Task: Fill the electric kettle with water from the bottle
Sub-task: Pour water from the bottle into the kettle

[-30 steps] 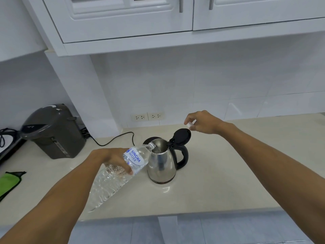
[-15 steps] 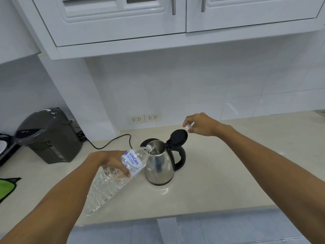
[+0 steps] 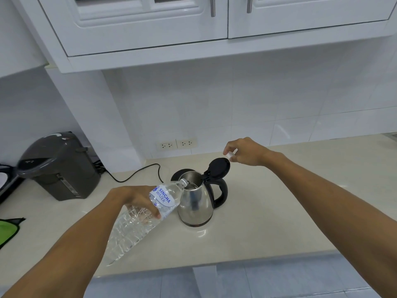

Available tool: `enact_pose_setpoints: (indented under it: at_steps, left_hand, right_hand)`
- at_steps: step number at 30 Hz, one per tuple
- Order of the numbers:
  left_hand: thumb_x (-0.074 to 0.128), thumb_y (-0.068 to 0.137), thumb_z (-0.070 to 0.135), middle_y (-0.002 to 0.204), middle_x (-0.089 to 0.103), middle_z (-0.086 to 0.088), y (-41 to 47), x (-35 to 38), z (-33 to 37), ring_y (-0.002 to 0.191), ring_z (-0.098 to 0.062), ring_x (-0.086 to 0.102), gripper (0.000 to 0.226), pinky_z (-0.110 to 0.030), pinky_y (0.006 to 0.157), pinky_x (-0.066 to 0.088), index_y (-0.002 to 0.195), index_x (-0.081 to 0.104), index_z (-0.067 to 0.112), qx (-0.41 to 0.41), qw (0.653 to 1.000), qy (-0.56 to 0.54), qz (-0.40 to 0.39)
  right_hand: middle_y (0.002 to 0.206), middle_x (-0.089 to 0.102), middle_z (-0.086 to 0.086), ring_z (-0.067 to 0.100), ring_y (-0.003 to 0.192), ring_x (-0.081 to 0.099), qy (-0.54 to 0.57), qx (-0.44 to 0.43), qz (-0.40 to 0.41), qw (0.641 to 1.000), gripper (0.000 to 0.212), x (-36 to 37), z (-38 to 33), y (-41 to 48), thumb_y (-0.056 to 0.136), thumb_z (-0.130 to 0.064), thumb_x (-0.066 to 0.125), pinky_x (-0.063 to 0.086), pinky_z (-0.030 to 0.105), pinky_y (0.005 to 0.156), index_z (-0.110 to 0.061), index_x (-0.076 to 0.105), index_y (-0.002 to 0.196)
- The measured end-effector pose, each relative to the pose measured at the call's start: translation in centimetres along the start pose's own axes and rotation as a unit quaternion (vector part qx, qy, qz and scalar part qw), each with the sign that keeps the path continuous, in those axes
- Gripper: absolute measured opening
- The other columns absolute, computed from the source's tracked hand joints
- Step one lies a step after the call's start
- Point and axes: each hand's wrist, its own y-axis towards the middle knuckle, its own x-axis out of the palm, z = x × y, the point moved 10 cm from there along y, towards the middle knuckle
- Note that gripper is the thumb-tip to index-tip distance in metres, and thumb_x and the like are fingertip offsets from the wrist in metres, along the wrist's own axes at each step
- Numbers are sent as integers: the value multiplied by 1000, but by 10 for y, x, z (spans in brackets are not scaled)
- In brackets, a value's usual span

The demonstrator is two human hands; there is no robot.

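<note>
Bottle [image 3: 146, 218] still tilted — ribbed clear plastic over steel kettle [image 3: 194, 203].

I am wearing nothing on either forearm: both are showing bare from the frame's edge down to the wrist. My left hand [image 3: 137, 197] and right hand [image 3: 245, 151] are showing no gloves, rings, watch or bands.

Green cloth [image 3: 8, 230] cut off at left edge, bottle [image 3: 137, 224] middle hidden under left hand [image 3: 134, 197]
</note>
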Motion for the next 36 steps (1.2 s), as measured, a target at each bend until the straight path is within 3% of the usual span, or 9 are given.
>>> enact_pose_setpoints:
  at_steps: [17,21,24,27,30,33,36]
  left_hand:
    - [97,70,47,117,75,6,-4,-3,-3,100,-20,76,75,-36,78,67,131,55,42,4,1000,-18,4]
    - [99,64,48,112,77,4,0,-4,-5,94,-18,77,72,-33,69,64,123,58,42,31,997,-64,38]
    - [100,62,48,115,77,6,3,-4,-6,99,-17,76,72,-37,81,65,121,60,40,58,990,-109,71]
    - [101,60,50,118,77,15,2,-5,-2,113,-11,72,76,-41,104,58,124,61,39,87,981,-137,108]
    - [102,61,49,117,77,17,-1,-2,2,112,-7,72,77,-38,102,59,126,62,40,105,969,-170,142]
    - [102,63,48,121,76,19,-9,2,12,111,-3,71,83,-34,99,58,133,59,42,132,954,-207,172]
    - [102,67,42,120,74,20,-17,7,26,109,0,69,84,-26,90,56,138,55,41,157,940,-236,190]
  right_hand:
    - [120,69,0,19,110,62,18,9,0,1000,23,8,-10,3,93,-17,63,51,36,93,-22,69,115]
    - [108,73,2,15,89,69,81,13,19,996,22,9,-19,2,92,-26,67,55,27,78,-24,68,114]
    - [103,73,0,15,75,74,165,31,44,985,22,9,-30,3,91,-27,71,56,19,65,-21,69,112]
    - [110,70,3,19,81,75,217,19,62,974,23,11,-51,9,89,-19,75,60,18,68,-16,72,111]
    - [108,73,1,18,80,74,198,0,35,980,22,26,-79,13,87,-13,76,56,14,70,-15,74,109]
    - [106,76,-2,11,88,71,139,-26,21,990,20,44,-102,13,88,-21,76,51,21,82,-18,76,107]
    - [102,77,-3,12,92,71,146,-26,46,988,16,40,-113,9,89,-26,74,51,24,85,-20,77,103]
